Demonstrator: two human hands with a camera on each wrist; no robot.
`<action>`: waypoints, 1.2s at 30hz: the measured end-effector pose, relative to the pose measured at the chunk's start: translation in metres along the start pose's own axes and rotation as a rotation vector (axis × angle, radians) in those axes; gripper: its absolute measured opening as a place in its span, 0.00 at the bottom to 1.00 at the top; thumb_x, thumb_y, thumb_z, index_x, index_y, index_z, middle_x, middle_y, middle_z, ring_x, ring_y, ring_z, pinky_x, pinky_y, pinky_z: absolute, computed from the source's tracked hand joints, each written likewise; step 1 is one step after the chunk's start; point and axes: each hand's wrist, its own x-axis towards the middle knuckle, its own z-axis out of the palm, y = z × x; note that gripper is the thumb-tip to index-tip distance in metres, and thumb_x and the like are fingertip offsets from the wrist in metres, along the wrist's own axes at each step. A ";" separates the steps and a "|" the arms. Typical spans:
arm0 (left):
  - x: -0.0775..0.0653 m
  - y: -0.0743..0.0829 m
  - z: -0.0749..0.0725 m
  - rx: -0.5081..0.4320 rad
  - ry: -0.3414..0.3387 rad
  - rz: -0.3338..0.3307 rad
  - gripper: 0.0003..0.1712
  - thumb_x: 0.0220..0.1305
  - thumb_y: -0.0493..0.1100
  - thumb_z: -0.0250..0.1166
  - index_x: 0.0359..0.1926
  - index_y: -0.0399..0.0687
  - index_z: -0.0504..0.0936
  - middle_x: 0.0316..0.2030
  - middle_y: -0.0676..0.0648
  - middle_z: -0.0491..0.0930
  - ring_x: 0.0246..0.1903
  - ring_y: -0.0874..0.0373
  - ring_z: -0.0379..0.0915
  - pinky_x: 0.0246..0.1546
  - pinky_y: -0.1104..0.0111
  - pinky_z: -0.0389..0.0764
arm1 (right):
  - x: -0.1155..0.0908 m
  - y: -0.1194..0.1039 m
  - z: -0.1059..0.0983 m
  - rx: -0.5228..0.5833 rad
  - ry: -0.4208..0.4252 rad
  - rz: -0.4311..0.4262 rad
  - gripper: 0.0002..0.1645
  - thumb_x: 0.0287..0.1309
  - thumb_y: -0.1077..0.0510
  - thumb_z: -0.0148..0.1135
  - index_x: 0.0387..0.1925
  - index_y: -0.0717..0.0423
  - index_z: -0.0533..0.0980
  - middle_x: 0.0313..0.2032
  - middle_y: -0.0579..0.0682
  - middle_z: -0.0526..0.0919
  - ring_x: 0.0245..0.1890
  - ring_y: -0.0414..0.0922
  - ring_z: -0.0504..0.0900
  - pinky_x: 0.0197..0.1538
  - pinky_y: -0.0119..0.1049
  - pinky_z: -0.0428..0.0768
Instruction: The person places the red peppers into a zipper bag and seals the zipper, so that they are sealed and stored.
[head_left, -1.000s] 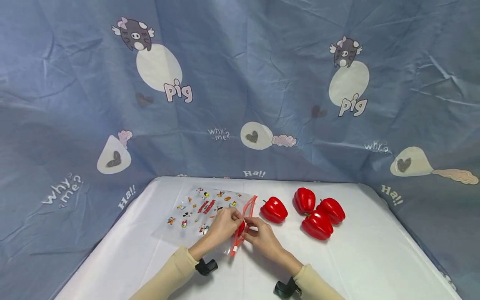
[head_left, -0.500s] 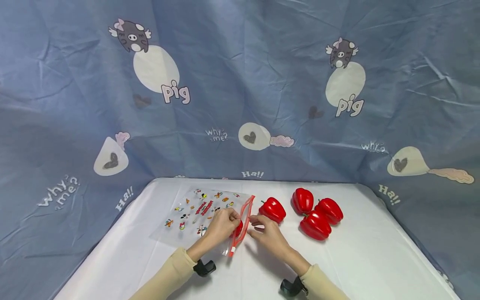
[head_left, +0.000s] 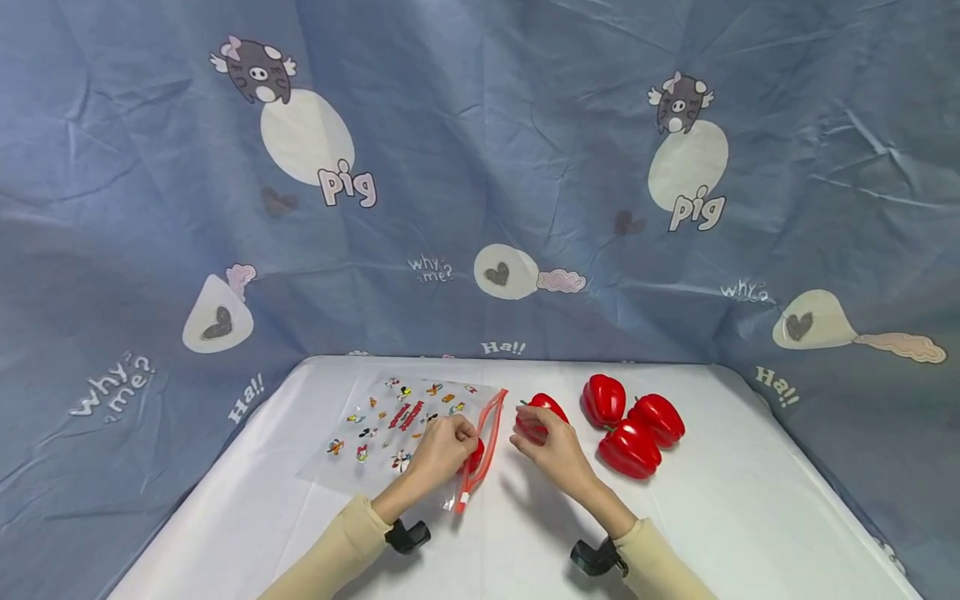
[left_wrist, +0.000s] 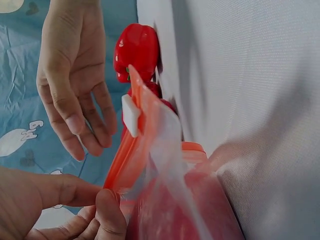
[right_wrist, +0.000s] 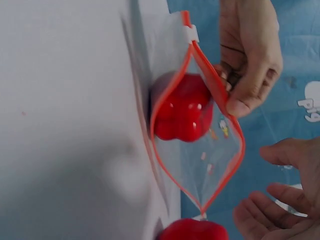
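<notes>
A clear zip bag with cartoon prints and a red-orange slider edge lies on the table, its mouth spread and facing right. Inside, close to the mouth, sits one red bell pepper. My left hand pinches the upper lip of the mouth between thumb and finger, holding it raised. My right hand is in the air right of the mouth, fingers apart with nothing in them. In the head view it partly covers another red bell pepper behind it. The white slider is at the near end of the zip.
Three more red bell peppers, a back one, a right one and a front one, cluster on the right of the white table. A blue printed curtain hangs behind the table.
My right hand has let go at the bag's mouth and moved right, toward the nearest loose bell pepper. My left hand keeps its pinch on the lip, and the mouth is now wider.
</notes>
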 end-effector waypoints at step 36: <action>-0.001 0.001 0.001 -0.004 0.020 -0.017 0.03 0.53 0.34 0.62 0.27 0.44 0.81 0.21 0.51 0.79 0.15 0.66 0.69 0.16 0.73 0.71 | 0.018 0.003 -0.041 0.057 0.127 0.080 0.32 0.50 0.64 0.71 0.59 0.59 0.72 0.56 0.57 0.77 0.58 0.55 0.76 0.60 0.47 0.74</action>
